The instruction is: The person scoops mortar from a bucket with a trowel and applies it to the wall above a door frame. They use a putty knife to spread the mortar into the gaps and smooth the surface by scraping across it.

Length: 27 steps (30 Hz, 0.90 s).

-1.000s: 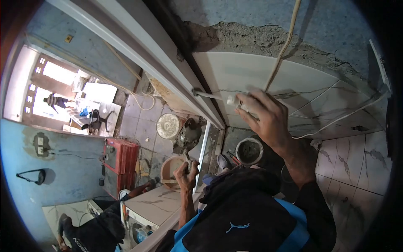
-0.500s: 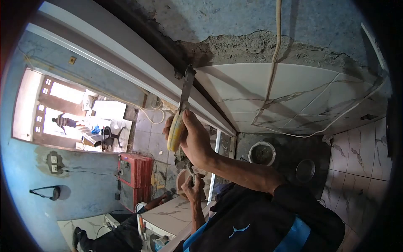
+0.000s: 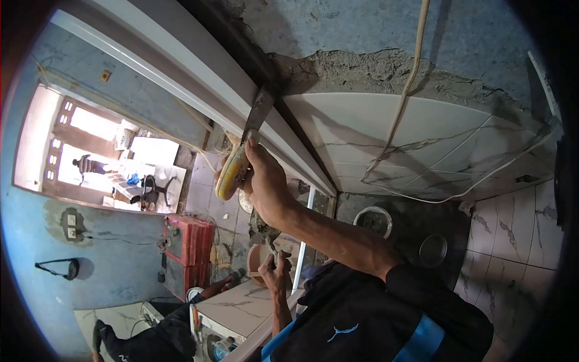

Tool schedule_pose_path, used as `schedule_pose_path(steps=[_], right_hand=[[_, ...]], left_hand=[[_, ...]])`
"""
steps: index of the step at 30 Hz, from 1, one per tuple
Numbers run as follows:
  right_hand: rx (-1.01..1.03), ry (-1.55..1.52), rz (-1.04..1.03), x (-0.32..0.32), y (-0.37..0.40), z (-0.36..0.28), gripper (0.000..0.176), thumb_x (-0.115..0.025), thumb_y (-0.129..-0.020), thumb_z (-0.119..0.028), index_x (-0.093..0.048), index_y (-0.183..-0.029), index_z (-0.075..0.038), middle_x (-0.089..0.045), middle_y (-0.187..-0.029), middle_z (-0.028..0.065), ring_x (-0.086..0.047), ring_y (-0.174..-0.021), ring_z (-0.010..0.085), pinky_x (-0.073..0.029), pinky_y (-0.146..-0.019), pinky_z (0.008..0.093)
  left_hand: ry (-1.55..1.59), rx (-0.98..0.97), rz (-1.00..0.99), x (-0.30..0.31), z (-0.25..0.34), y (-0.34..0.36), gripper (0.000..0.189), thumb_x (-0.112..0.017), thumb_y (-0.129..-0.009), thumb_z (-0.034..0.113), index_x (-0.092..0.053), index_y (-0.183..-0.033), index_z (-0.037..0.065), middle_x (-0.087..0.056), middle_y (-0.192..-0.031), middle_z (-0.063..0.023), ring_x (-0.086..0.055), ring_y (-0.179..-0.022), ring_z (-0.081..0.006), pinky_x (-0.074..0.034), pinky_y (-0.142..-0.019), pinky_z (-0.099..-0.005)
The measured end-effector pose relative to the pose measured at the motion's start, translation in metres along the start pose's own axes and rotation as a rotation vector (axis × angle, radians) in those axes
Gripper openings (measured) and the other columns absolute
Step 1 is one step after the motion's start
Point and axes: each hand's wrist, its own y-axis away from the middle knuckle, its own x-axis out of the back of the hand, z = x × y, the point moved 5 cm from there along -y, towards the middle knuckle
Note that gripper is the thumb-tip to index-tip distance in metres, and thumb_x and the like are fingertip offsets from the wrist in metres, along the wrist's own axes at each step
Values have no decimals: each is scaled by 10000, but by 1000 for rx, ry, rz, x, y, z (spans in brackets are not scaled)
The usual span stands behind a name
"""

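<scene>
My right hand [image 3: 265, 181] grips the yellow handle [image 3: 231, 175] of a flat metal blade [image 3: 259, 111]. The blade's tip lies at the dark gap between the white frame [image 3: 181, 69] and the wall edge. Lower in the view, my left hand [image 3: 276, 274] is closed around the grip of a tool, mostly hidden by the fingers. Grey mortar [image 3: 263, 232] sits on that tool, beside the white frame. Rough mortar [image 3: 362, 69] runs above the marbled wall tiles [image 3: 386, 130].
A cable [image 3: 403, 102] hangs over the tiles. Round containers [image 3: 373, 222] stand on the dark floor. Beyond the frame are a red box [image 3: 192, 241], a brown bucket [image 3: 256, 259], a tiled counter [image 3: 238, 308] and a person in dark clothes [image 3: 154, 341]. Another person [image 3: 90, 165] is outside.
My right hand has moved left and up in the view, and the blade now tilts more, its tip nearer the gap by the frame. The camera view has shifted slightly.
</scene>
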Motion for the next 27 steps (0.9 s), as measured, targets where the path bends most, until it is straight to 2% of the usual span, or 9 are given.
schedule_pose_path(steps=[3, 9, 14, 17, 21, 23, 24, 26, 27], right_hand=[[-17, 64, -7, -2, 6, -9, 393, -352, -991, -396, -458, -1085, -29, -577, -922, 122, -629, -862, 232, -518, -807, 396], [-118, 219, -9, 2, 19, -27, 410, -382, -970, -437, -491, -1011, -43, -525, -818, 62, -606, -696, 167, -560, -524, 342], [-209, 262, 27, 19, 29, -57, 418, -432, -962, -402, -508, -1017, 6, -593, -768, 107, -635, -604, 204, -559, -470, 324], [-296, 311, -66, 27, 36, -79, 420, -443, -956, -395, -494, -996, 20, -571, -747, 144, -597, -505, 211, -520, -403, 323], [-368, 337, -211, 43, 54, -105, 386, -451, -957, -364, -500, -967, 19, -560, -733, 130, -591, -496, 209, -492, -375, 310], [-115, 742, -98, 50, 62, -125, 381, -518, -933, -360, -536, -942, 20, -595, -692, 131, -615, -517, 245, -515, -448, 362], [-122, 748, -105, 57, 60, -127, 381, -518, -933, -360, -536, -942, 20, -595, -692, 131, -615, -517, 245, -515, -448, 362], [751, 1639, 56, 49, 65, -157, 332, -584, -900, -297, -549, -1019, 11, -625, -761, 148, -636, -594, 261, -527, -544, 347], [943, 1852, 141, 42, 71, -164, 297, -624, -866, -237, -570, -1053, -13, -635, -844, 143, -648, -708, 265, -525, -617, 341]], left_hand=[[15, 33, 3, 1, -3, -1, 310, -610, -882, 192, -592, -688, -50, -543, -537, -47, -502, -484, -90, -378, -454, -232], [-38, 14, -25, -2, -6, -5, 319, -607, -886, 200, -608, -691, -53, -540, -534, -43, -499, -484, -86, -375, -455, -232], [-97, -42, -101, -10, -6, -10, 329, -598, -900, 261, -652, -744, -23, -544, -552, -26, -484, -481, -80, -363, -444, -232], [-111, -43, -127, -14, -2, -13, 337, -603, -901, 271, -653, -751, -27, -543, -541, -29, -484, -479, -79, -365, -443, -232], [-81, -43, -151, -19, -3, -15, 340, -606, -901, 264, -651, -745, -35, -548, -538, -34, -488, -477, -79, -369, -443, -234], [-72, -17, -111, -19, 1, -13, 326, -626, -882, 225, -635, -701, -47, -545, -526, -38, -500, -481, -76, -365, -454, -227], [-66, -14, -103, -20, 4, -13, 326, -626, -882, 225, -635, -701, -47, -545, -526, -38, -500, -481, -76, -365, -454, -227], [-100, -4, -86, -17, 7, -8, 310, -624, -880, 210, -636, -706, -46, -536, -524, -31, -492, -480, -75, -359, -452, -228], [-92, 1, -79, -16, 5, -7, 310, -624, -880, 210, -636, -706, -46, -536, -524, -31, -492, -480, -75, -359, -452, -228]])
